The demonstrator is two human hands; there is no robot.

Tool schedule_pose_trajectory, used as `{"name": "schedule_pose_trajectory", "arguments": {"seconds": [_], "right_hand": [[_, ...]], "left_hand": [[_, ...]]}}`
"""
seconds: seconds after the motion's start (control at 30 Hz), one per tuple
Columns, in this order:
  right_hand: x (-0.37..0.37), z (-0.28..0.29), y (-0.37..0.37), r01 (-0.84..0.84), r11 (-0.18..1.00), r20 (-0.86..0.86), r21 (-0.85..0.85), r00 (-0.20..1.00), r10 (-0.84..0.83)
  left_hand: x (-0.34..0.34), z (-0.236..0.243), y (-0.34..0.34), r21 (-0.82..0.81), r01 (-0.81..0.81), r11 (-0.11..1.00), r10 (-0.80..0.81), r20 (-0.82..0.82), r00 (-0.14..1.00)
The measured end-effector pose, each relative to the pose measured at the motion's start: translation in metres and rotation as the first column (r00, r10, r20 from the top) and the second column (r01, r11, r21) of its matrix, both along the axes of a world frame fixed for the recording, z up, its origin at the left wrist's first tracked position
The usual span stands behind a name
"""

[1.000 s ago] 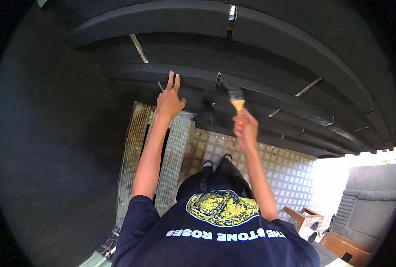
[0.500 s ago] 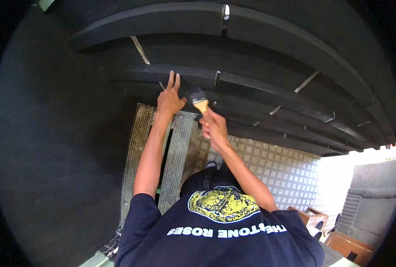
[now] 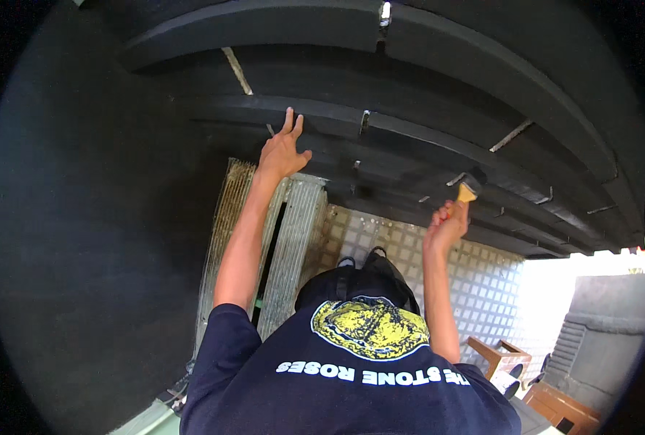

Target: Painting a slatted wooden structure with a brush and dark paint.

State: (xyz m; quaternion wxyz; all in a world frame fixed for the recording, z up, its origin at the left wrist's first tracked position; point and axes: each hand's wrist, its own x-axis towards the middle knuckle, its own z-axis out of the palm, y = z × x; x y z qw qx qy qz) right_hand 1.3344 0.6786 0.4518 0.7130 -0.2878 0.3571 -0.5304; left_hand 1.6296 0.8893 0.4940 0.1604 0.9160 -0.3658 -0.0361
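Curved black ledges (image 3: 279,29) with narrow pale slots and streaks fill the upper view. My left hand (image 3: 282,148) rests its fingertips on a lower ledge, fingers stretched apart, holding nothing. My right hand (image 3: 449,225) grips a paintbrush (image 3: 467,190) with a yellow handle, its dark bristles at a ledge farther right, near a short pale streak (image 3: 454,179). The bristle tips merge with the dark surface, so I cannot tell whether they touch it.
A dark wall (image 3: 90,239) is on the left. Weathered corrugated boards (image 3: 304,232) stand below my left hand. My feet are on a checkered tile floor (image 3: 402,246). A wooden stool (image 3: 496,351), a grey wall (image 3: 598,312) and a brown panel (image 3: 562,402) are at the lower right.
My right hand with the paintbrush first moved left toward my left hand, then swept well to the right. My left hand has stayed in about the same place on the ledge.
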Motion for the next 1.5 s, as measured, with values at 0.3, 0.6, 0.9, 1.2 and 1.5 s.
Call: {"name": "schedule_pose_trajectory", "arguments": {"seconds": [0.3,0.6,0.9,1.2,1.5], "right_hand": [[0.101,0.016,0.093,-0.568,0.823,-0.01,-0.002,0.823,0.568],[0.059,0.022,0.038,-0.627,0.765,-0.005,0.149,0.773,0.634],[0.053,0.001,0.04,-0.111,0.992,0.026,0.059,0.994,0.11],[0.061,-0.048,0.067,-0.652,0.676,-0.703,-0.342,0.656,0.276],[-0.013,-0.055,0.002,-0.306,0.856,-0.694,-0.416,0.715,-0.081]], "left_hand": [[-0.008,0.0,-0.007,0.082,-0.052,0.995,0.052,0.003,0.999],[-0.009,-0.004,0.001,0.001,-0.031,1.0,0.031,0.061,0.998],[-0.013,-0.005,-0.013,0.067,-0.066,0.996,0.06,0.092,0.994],[-0.014,-0.008,-0.01,0.041,-0.056,0.998,0.051,0.113,0.992],[-0.013,-0.009,-0.01,0.002,-0.05,0.999,0.05,0.076,0.996]]}}
